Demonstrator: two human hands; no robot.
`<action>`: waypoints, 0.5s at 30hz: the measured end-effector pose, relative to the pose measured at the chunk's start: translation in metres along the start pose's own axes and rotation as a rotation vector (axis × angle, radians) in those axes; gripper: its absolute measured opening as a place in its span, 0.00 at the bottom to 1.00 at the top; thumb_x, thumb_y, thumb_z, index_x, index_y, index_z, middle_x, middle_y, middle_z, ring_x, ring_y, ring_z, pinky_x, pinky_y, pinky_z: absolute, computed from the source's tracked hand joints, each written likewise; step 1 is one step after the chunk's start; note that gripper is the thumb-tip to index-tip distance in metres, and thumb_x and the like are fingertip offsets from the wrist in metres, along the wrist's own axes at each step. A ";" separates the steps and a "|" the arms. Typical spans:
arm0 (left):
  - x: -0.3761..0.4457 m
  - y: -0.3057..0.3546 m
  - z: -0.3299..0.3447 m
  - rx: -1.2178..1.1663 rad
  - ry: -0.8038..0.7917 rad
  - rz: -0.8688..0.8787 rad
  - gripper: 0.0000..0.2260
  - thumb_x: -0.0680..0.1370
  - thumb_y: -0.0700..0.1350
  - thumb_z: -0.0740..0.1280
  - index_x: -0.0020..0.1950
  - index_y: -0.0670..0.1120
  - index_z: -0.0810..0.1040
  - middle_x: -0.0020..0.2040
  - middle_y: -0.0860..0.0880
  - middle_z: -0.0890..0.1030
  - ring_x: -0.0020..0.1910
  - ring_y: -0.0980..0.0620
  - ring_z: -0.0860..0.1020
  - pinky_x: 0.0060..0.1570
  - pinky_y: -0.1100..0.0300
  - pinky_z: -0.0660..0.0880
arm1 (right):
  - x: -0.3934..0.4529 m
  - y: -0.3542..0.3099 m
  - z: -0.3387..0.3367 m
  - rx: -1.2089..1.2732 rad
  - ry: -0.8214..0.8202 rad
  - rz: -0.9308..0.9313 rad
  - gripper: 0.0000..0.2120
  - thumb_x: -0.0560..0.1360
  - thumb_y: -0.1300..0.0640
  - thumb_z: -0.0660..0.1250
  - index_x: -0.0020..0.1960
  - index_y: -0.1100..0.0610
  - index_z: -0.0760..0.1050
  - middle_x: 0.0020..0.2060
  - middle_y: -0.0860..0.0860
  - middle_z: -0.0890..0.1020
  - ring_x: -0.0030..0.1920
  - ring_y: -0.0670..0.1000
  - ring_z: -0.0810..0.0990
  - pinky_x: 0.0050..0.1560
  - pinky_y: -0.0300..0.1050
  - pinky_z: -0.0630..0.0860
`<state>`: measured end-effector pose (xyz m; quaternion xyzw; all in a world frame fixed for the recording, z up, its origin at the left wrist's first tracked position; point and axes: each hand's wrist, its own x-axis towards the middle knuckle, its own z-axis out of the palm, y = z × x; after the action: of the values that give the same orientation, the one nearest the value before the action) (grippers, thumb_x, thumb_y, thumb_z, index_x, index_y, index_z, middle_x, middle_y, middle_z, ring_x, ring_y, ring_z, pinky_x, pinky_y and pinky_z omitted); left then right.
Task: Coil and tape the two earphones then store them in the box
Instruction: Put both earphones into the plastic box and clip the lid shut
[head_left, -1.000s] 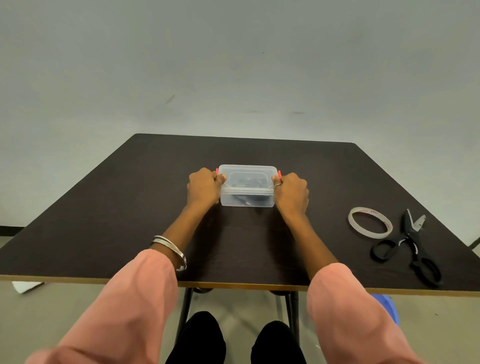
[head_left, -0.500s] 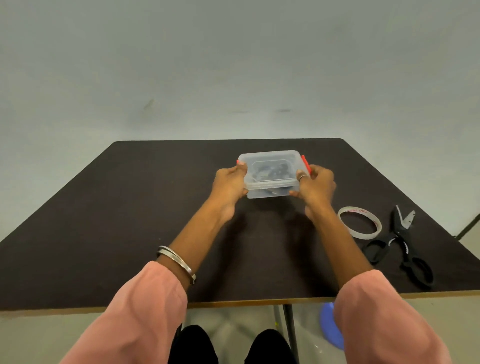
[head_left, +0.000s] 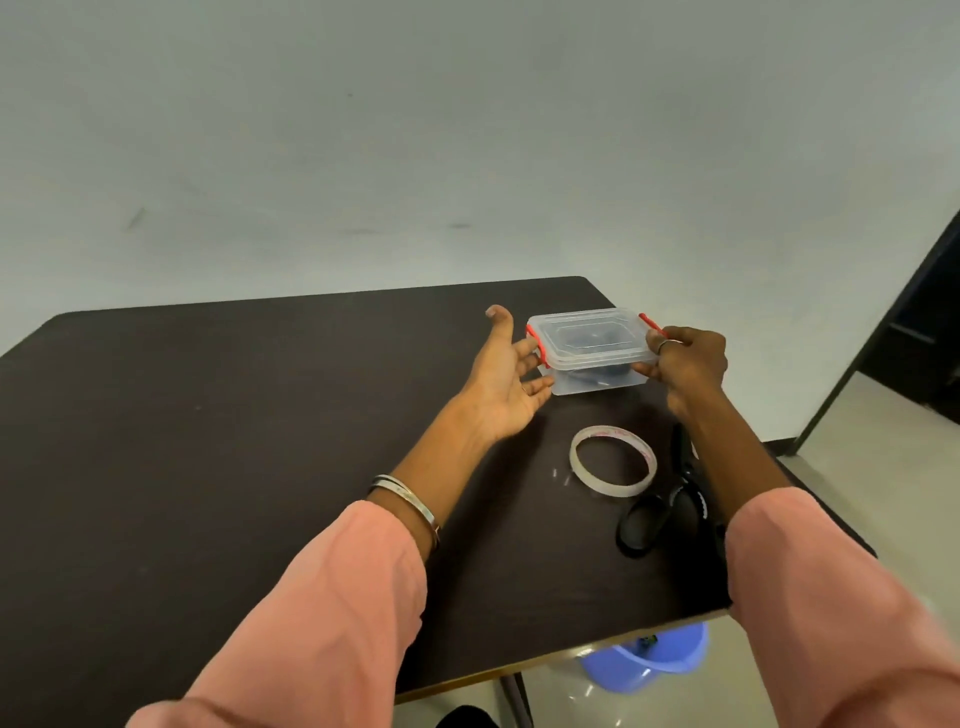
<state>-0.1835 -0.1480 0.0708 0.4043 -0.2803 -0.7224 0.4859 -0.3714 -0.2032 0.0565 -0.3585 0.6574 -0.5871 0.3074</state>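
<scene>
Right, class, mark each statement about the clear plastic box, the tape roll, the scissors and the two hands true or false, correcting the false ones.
1. The clear plastic box with red clips has its lid on. True.
2. The right hand grips the box's right end. True.
3. The left hand is a closed fist on the box. False: its fingers are spread open beside the box's left end.
4. The translucent ring of tape lies on the box's lid. False: it lies on the dark table, nearer the person than the box.
5. The black-handled scissors lie left of the tape. False: they lie to its right.
</scene>
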 end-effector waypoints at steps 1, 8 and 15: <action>0.005 -0.002 0.002 0.006 0.000 -0.001 0.40 0.75 0.71 0.48 0.74 0.44 0.67 0.74 0.44 0.67 0.73 0.39 0.64 0.72 0.48 0.60 | 0.005 0.002 -0.001 0.005 -0.002 0.006 0.17 0.74 0.60 0.71 0.62 0.61 0.76 0.58 0.55 0.78 0.49 0.56 0.79 0.38 0.40 0.80; 0.017 -0.008 0.002 0.064 -0.009 0.031 0.37 0.76 0.70 0.49 0.74 0.45 0.66 0.74 0.45 0.67 0.73 0.39 0.64 0.72 0.49 0.60 | 0.016 0.012 0.002 -0.008 -0.053 0.007 0.17 0.74 0.58 0.70 0.62 0.60 0.76 0.58 0.54 0.78 0.49 0.55 0.80 0.45 0.46 0.82; 0.000 -0.013 0.004 0.447 0.060 0.189 0.28 0.79 0.63 0.56 0.73 0.47 0.66 0.69 0.48 0.71 0.70 0.44 0.68 0.68 0.54 0.65 | 0.010 0.006 -0.019 -0.245 0.010 -0.084 0.24 0.75 0.51 0.70 0.67 0.58 0.71 0.67 0.56 0.74 0.64 0.60 0.75 0.60 0.55 0.77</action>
<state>-0.1933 -0.1430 0.0632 0.4949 -0.4551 -0.5816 0.4579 -0.3932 -0.2013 0.0530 -0.4175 0.7101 -0.5167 0.2332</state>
